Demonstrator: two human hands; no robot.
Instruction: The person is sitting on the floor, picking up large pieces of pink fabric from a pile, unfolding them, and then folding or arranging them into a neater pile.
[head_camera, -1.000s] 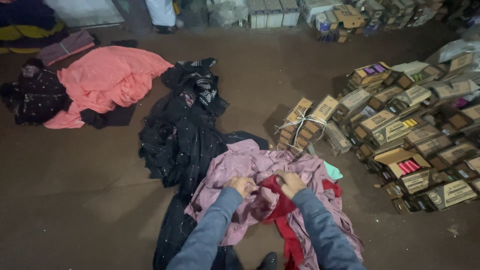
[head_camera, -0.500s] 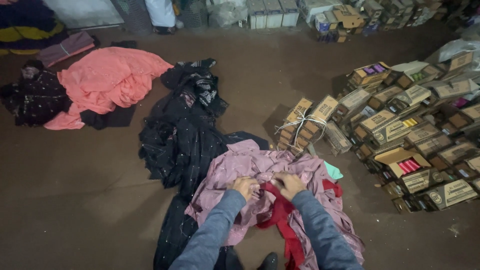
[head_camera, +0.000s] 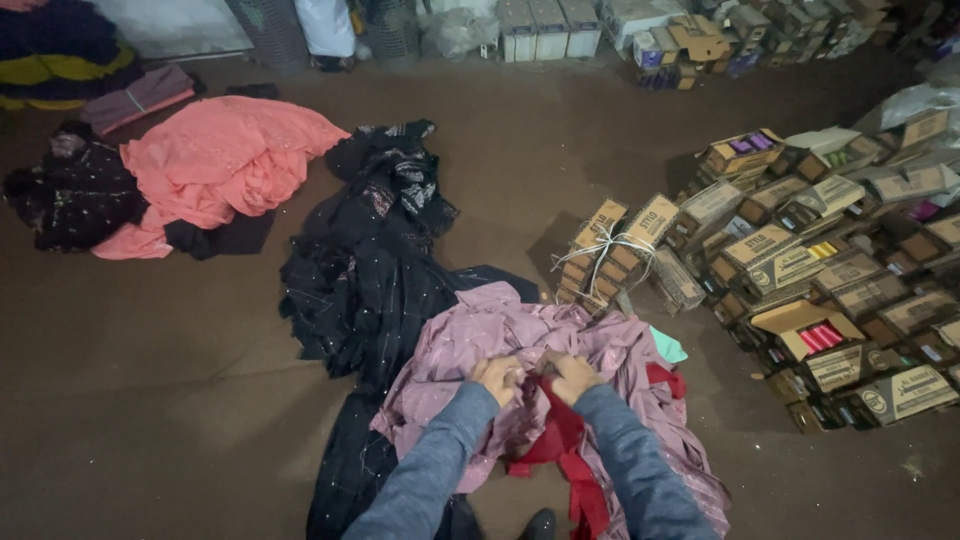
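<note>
Both hands, left hand (head_camera: 497, 378) and right hand (head_camera: 572, 375), pinch the red cloth (head_camera: 562, 450) atop the mauve garment (head_camera: 520, 340) on the floor (head_camera: 150, 400); its sequins could snag, tearing threads

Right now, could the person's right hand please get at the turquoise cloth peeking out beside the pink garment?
Probably yes: the right hand grips the red fabric, but the turquoise cloth lies uncovered just to its right, nothing between them.
</note>
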